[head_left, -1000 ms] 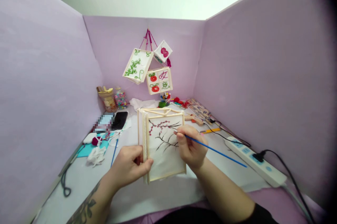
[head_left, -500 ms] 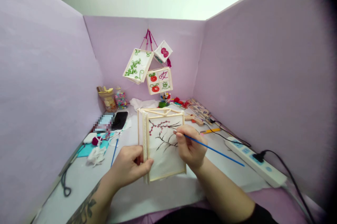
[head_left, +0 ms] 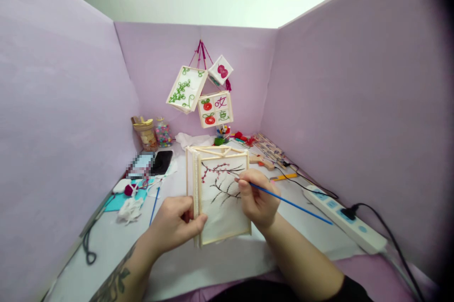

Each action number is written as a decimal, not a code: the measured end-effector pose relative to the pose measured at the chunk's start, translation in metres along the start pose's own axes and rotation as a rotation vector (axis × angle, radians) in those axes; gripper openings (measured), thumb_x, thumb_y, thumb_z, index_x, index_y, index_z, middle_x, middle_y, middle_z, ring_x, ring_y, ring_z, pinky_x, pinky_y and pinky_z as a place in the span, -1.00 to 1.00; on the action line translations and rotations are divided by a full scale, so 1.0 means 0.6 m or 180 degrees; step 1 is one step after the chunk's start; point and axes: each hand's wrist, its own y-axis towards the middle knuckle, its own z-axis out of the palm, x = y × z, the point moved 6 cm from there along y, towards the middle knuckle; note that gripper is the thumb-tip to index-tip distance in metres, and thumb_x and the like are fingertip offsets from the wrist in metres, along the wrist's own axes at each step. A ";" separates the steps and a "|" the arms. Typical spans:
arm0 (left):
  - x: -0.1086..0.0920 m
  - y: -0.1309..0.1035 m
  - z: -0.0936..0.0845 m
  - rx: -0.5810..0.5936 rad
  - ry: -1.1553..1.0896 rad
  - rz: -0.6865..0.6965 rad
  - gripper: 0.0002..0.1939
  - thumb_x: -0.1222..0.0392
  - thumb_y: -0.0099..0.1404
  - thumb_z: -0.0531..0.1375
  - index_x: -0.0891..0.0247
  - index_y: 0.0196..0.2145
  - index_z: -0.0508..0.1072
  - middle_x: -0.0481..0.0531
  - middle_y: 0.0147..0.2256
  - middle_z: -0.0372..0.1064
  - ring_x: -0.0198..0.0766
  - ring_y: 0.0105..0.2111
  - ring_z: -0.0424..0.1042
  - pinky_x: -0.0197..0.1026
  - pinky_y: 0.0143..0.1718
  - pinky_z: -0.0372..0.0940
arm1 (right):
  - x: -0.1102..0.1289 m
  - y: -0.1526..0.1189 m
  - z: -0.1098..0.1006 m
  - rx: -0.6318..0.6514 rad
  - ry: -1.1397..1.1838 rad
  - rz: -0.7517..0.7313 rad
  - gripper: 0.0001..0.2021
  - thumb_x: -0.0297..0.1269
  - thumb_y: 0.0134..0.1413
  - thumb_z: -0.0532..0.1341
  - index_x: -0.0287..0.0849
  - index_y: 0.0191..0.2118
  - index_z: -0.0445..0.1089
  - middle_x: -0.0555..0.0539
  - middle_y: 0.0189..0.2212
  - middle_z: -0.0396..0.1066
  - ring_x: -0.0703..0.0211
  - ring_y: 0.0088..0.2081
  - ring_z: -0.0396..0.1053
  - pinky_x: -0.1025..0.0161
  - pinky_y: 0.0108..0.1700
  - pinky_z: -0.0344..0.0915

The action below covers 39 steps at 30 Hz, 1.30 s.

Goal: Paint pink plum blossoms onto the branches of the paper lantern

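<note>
A wooden-framed lantern (head_left: 223, 219) with white panels stands upright in front of me, its front panel showing dark branches with small red blossoms along the upper ones. My left hand (head_left: 179, 221) grips its left edge, thumb on the front and fingers behind. In my right hand (head_left: 260, 198) a thin blue paintbrush (head_left: 291, 202) is pinched near its tip. The brush tip is at the upper branches, on or very close to the panel; contact cannot be made out.
A power strip (head_left: 345, 219) with a black plug lies at the right. Phones (head_left: 163, 162), cyan cloth (head_left: 113, 202), crumpled tissue (head_left: 129, 210) and another blue brush (head_left: 154, 205) are at the left. Decorated lanterns (head_left: 187, 88) hang behind; an orange cutter (head_left: 285, 176) lies right.
The brush tip and my right hand have shifted very slightly to the right. My left hand keeps the same hold on the lantern.
</note>
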 end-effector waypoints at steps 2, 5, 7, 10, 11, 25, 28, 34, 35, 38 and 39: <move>0.000 0.000 0.000 0.0002 -0.0015 -0.0016 -0.65 0.22 0.20 0.20 0.24 -0.68 0.20 -0.18 -0.73 0.16 -0.48 -0.72 0.12 -0.42 -0.64 0.03 | 0.000 0.001 0.000 -0.0002 -0.0012 -0.0009 -0.88 -0.47 0.17 0.18 -0.11 -0.26 0.41 -0.03 -0.46 0.47 0.17 -0.43 0.46 0.23 -0.35 0.44; -0.001 0.002 0.000 0.0008 -0.0047 -0.0030 -0.65 0.21 0.20 0.20 0.24 -0.68 0.20 -0.18 -0.72 0.16 -0.48 -0.71 0.12 -0.42 -0.65 0.02 | 0.000 0.001 0.001 0.0006 0.0005 -0.0008 -0.88 -0.48 0.17 0.18 -0.11 -0.26 0.41 -0.03 -0.46 0.47 0.17 -0.43 0.47 0.23 -0.35 0.44; -0.001 0.002 0.000 0.0010 -0.0054 -0.0034 -0.65 0.21 0.20 0.19 0.24 -0.68 0.21 -0.18 -0.72 0.16 -0.48 -0.71 0.12 -0.42 -0.65 0.03 | 0.000 0.001 0.002 0.0006 0.0032 -0.0017 -0.87 -0.50 0.16 0.19 -0.11 -0.25 0.41 -0.02 -0.46 0.47 0.18 -0.42 0.46 0.24 -0.34 0.44; -0.001 0.003 0.000 0.0002 -0.0038 -0.0038 -0.65 0.21 0.19 0.19 0.24 -0.68 0.21 -0.18 -0.73 0.16 -0.48 -0.72 0.12 -0.41 -0.65 0.02 | -0.001 0.001 0.002 0.0031 0.0019 -0.0009 -0.87 -0.50 0.16 0.19 -0.11 -0.25 0.40 -0.02 -0.45 0.47 0.19 -0.42 0.46 0.25 -0.34 0.44; -0.001 0.003 0.000 0.0011 -0.0039 -0.0041 -0.65 0.21 0.19 0.19 0.24 -0.68 0.21 -0.18 -0.73 0.15 -0.48 -0.72 0.11 -0.41 -0.65 0.02 | -0.001 0.000 0.003 0.0045 0.0007 0.0002 -0.87 -0.49 0.17 0.19 -0.11 -0.25 0.41 -0.02 -0.45 0.47 0.19 -0.42 0.46 0.24 -0.34 0.44; 0.003 0.001 0.001 0.0025 -0.0012 -0.0012 -0.64 0.20 0.21 0.20 0.25 -0.68 0.20 -0.18 -0.72 0.15 -0.49 -0.71 0.12 -0.42 -0.65 0.03 | -0.002 -0.001 0.001 -0.0014 -0.0003 0.0024 -0.89 -0.45 0.19 0.18 -0.11 -0.28 0.41 -0.02 -0.48 0.46 0.18 -0.44 0.45 0.23 -0.37 0.43; 0.002 0.002 0.001 0.0015 -0.0009 -0.0002 -0.64 0.21 0.21 0.20 0.25 -0.67 0.20 -0.19 -0.72 0.15 -0.49 -0.71 0.11 -0.42 -0.65 0.02 | 0.000 0.001 0.001 0.0000 -0.0020 -0.0006 -0.88 -0.47 0.18 0.17 -0.12 -0.28 0.40 -0.02 -0.47 0.45 0.19 -0.44 0.44 0.24 -0.36 0.43; -0.001 0.002 0.000 0.0011 -0.0005 0.0030 -0.65 0.22 0.21 0.20 0.25 -0.67 0.20 -0.19 -0.72 0.14 -0.49 -0.71 0.11 -0.43 -0.65 0.02 | 0.001 0.002 0.002 0.0010 -0.0017 -0.0010 -0.88 -0.48 0.18 0.18 -0.11 -0.27 0.40 -0.02 -0.47 0.45 0.19 -0.44 0.44 0.24 -0.36 0.43; -0.001 0.001 0.000 0.0012 -0.0003 0.0025 -0.65 0.22 0.21 0.20 0.25 -0.67 0.20 -0.19 -0.72 0.14 -0.49 -0.71 0.11 -0.43 -0.65 0.03 | 0.000 0.002 0.002 0.0016 -0.0014 -0.0003 -0.88 -0.48 0.18 0.18 -0.11 -0.27 0.40 -0.02 -0.47 0.45 0.19 -0.44 0.44 0.24 -0.36 0.43; 0.000 -0.001 -0.001 0.0004 0.0023 0.0023 -0.64 0.22 0.21 0.20 0.25 -0.67 0.20 -0.19 -0.72 0.15 -0.49 -0.71 0.12 -0.43 -0.65 0.03 | -0.002 0.000 0.001 -0.0010 0.0045 0.0016 -0.88 -0.49 0.17 0.18 -0.12 -0.26 0.40 -0.02 -0.46 0.45 0.19 -0.43 0.45 0.24 -0.34 0.42; 0.000 -0.001 -0.001 0.0004 0.0029 0.0026 -0.64 0.22 0.21 0.20 0.26 -0.67 0.20 -0.19 -0.72 0.14 -0.49 -0.71 0.12 -0.43 -0.65 0.03 | -0.002 -0.001 0.000 -0.0027 0.0079 0.0032 -0.87 -0.49 0.17 0.18 -0.12 -0.26 0.40 -0.02 -0.46 0.45 0.19 -0.42 0.44 0.24 -0.34 0.42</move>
